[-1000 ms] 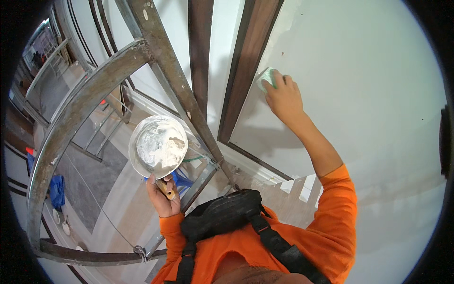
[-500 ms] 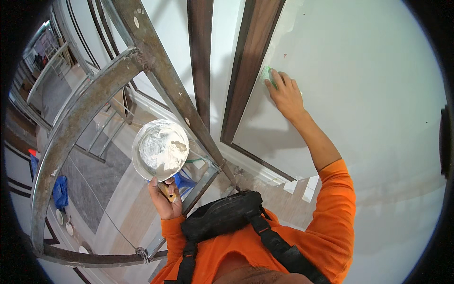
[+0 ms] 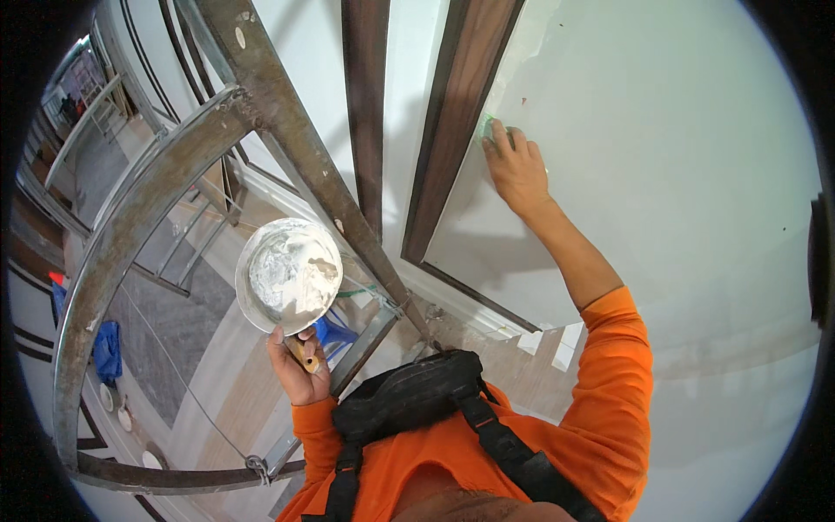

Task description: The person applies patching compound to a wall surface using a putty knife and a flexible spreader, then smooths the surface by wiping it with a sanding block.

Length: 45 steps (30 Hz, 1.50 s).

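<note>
My left hand (image 3: 298, 372) is closed at the near rim of a round bowl (image 3: 245, 291). White putty-like paste (image 3: 304, 274) is smeared over the bowl's inside. Along the same palm lies a yellowish handle (image 3: 304, 355); whatever it belongs to is hidden by the hand and bowl. Up on the white wall panel (image 3: 644, 174), my right hand (image 3: 519, 172) presses a small green pad (image 3: 488, 123) near the dark wood trim (image 3: 453, 130). The fingers cover most of that pad, so its exact kind does not show.
A rusty metal scaffold frame (image 3: 300, 143) curves past on the left, close to the bowl. Below are a blue stool-like object (image 3: 333, 332), a blue bag (image 3: 108, 348) and a metal ladder-like frame (image 3: 184, 248). A black pouch (image 3: 409, 391) hangs at my chest.
My right hand has shifted slightly left and down along the trim, and more of the green pad is covered. The bowl has drifted slightly left in the picture, still in my left hand.
</note>
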Each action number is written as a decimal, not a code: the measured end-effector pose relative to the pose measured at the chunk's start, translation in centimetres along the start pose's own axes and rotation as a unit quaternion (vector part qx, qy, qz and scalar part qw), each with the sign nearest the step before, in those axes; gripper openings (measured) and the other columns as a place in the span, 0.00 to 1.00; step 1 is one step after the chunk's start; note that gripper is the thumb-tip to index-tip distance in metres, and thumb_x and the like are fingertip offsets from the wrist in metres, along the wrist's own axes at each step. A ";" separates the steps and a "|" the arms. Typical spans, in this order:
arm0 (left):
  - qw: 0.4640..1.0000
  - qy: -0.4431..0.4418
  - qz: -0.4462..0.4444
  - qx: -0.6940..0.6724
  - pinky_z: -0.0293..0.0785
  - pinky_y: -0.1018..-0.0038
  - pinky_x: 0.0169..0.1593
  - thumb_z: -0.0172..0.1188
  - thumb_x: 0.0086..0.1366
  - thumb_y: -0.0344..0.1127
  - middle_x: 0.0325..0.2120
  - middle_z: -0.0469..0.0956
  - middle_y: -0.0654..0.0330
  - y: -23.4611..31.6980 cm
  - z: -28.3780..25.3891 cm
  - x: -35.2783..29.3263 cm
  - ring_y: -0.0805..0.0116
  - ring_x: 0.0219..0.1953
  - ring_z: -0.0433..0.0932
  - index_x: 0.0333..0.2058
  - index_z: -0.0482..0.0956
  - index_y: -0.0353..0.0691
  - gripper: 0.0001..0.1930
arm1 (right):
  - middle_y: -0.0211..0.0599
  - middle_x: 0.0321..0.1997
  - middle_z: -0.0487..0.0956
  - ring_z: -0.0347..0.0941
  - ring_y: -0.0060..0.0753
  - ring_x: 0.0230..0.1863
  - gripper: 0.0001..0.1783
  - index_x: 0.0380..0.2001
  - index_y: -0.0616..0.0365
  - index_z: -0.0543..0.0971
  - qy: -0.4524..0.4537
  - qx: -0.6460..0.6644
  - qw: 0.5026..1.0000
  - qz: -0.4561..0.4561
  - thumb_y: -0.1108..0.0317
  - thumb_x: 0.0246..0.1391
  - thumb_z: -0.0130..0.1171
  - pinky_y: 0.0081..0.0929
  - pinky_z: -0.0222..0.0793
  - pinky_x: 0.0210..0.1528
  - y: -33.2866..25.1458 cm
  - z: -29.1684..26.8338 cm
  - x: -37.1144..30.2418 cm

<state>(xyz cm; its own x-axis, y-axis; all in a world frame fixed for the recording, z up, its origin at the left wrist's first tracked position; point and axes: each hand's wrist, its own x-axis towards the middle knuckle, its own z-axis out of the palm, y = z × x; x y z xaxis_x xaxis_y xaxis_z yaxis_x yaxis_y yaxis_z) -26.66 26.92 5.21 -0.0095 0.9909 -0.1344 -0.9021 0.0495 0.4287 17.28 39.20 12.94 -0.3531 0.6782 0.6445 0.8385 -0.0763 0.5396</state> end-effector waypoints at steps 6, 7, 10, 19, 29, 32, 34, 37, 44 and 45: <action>1.000 0.013 0.019 0.011 0.67 0.82 0.25 0.56 0.71 0.37 0.45 0.75 0.55 0.3 -0.1 -0.2 0.70 0.34 0.71 0.56 0.68 0.30 0.21 | 0.39 0.62 0.72 0.69 0.41 0.56 0.15 0.44 0.54 0.83 -0.056 -0.011 0.998 -0.001 0.69 0.51 0.60 0.34 0.68 0.45 0.1 -3.7 1.7; 1.000 0.013 0.022 0.010 0.67 0.82 0.25 0.56 0.71 0.37 0.45 0.76 0.55 0.0 0.0 -0.3 0.70 0.34 0.72 0.56 0.68 0.30 0.21 | 0.38 0.62 0.72 0.70 0.41 0.56 0.16 0.44 0.53 0.83 -0.044 0.005 0.999 0.005 0.69 0.51 0.61 0.34 0.69 0.45 0.8 -4.3 1.5; 1.000 0.011 0.017 0.006 0.68 0.83 0.25 0.57 0.70 0.38 0.45 0.76 0.54 -0.1 0.4 -0.2 0.71 0.33 0.72 0.56 0.69 0.31 0.21 | 0.37 0.62 0.72 0.70 0.41 0.55 0.17 0.46 0.51 0.83 0.030 0.072 0.997 0.005 0.68 0.51 0.62 0.34 0.69 0.47 3.2 -3.8 1.1; 1.000 0.010 0.017 0.003 0.66 0.83 0.25 0.58 0.70 0.38 0.45 0.76 0.55 0.0 -0.3 0.0 0.70 0.34 0.71 0.56 0.68 0.31 0.22 | 0.35 0.61 0.73 0.72 0.37 0.54 0.16 0.47 0.51 0.83 0.070 0.086 0.993 -0.042 0.67 0.53 0.62 0.32 0.70 0.49 4.2 -2.3 1.7; 1.000 0.011 0.014 0.014 0.67 0.83 0.25 0.58 0.70 0.38 0.45 0.76 0.55 0.1 -0.3 0.0 0.71 0.34 0.72 0.56 0.69 0.32 0.21 | 0.38 0.65 0.72 0.70 0.42 0.56 0.20 0.52 0.51 0.82 0.040 0.028 0.995 -0.089 0.67 0.56 0.58 0.34 0.70 0.48 4.7 -1.8 2.4; 1.000 0.005 0.013 0.006 0.67 0.83 0.25 0.57 0.70 0.38 0.46 0.76 0.54 0.0 -0.5 -0.1 0.71 0.35 0.72 0.56 0.68 0.31 0.21 | 0.39 0.65 0.71 0.70 0.43 0.56 0.21 0.53 0.51 0.82 0.036 0.008 0.995 -0.090 0.67 0.56 0.58 0.34 0.70 0.46 4.3 -1.4 2.2; 1.000 0.006 0.016 0.001 0.68 0.83 0.25 0.58 0.70 0.37 0.45 0.76 0.54 -0.1 -0.2 -0.2 0.71 0.34 0.72 0.56 0.68 0.30 0.21 | 0.39 0.66 0.71 0.70 0.43 0.54 0.21 0.53 0.51 0.82 0.030 -0.004 0.996 -0.080 0.66 0.55 0.59 0.33 0.69 0.44 4.0 -1.2 1.9; 1.000 0.011 0.007 -0.013 0.69 0.83 0.26 0.58 0.70 0.37 0.44 0.76 0.54 -0.2 -0.4 -0.1 0.71 0.34 0.72 0.56 0.68 0.29 0.21 | 0.39 0.64 0.70 0.69 0.42 0.52 0.22 0.53 0.53 0.81 0.029 -0.019 0.997 -0.076 0.65 0.54 0.60 0.33 0.69 0.42 3.6 -1.4 1.8; 1.000 0.013 0.010 0.000 0.70 0.82 0.26 0.58 0.70 0.37 0.42 0.76 0.54 0.2 -0.8 0.0 0.72 0.34 0.73 0.56 0.68 0.29 0.22 | 0.39 0.62 0.69 0.68 0.40 0.50 0.15 0.45 0.56 0.85 -0.164 -0.083 0.982 -0.034 0.69 0.54 0.61 0.33 0.70 0.43 0.1 -5.1 4.3; 1.000 0.011 0.017 0.001 0.70 0.82 0.26 0.58 0.70 0.37 0.42 0.76 0.54 -0.1 -0.7 0.0 0.72 0.33 0.73 0.56 0.68 0.30 0.22 | 0.40 0.62 0.70 0.68 0.41 0.51 0.14 0.43 0.57 0.85 -0.144 -0.039 0.988 -0.024 0.68 0.53 0.62 0.35 0.70 0.44 0.6 -5.1 3.8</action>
<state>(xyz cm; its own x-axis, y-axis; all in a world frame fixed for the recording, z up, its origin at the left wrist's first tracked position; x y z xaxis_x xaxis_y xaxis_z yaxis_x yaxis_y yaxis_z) -26.91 26.78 4.54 -0.0486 0.9891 -0.1389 -0.9006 0.0167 0.4344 14.26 37.99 18.49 -0.2491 0.8618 0.4418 0.7846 -0.0879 0.6138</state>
